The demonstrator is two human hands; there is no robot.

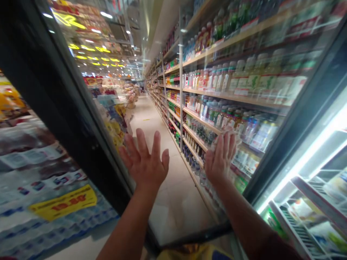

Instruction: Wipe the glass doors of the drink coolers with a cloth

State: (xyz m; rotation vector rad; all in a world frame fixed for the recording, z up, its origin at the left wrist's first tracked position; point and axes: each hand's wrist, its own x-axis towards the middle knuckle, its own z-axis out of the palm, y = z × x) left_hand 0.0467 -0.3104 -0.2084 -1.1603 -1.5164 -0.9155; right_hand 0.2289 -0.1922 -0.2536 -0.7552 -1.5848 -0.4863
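A glass door (173,213) with a dark frame (73,104) stands tilted in front of me, and the store shows through its pane. My left hand (148,164) is raised with its fingers spread, palm toward the glass, and holds nothing. To the right, my right hand (220,159) is also up against or close to the pane, its fingers stretched out and closer together. A pale blurred patch by its fingertips looks like a reflection; I cannot tell for sure. Whether either palm touches the glass cannot be made out.
Lit refrigerator shelves (290,216) with packages are at the right. Shelves of bottles (252,77) line the aisle floor (148,119). Stacked bottle packs (35,151) with a yellow price sign (65,203) stand at the left. Something yellow (189,252) shows at the bottom edge.
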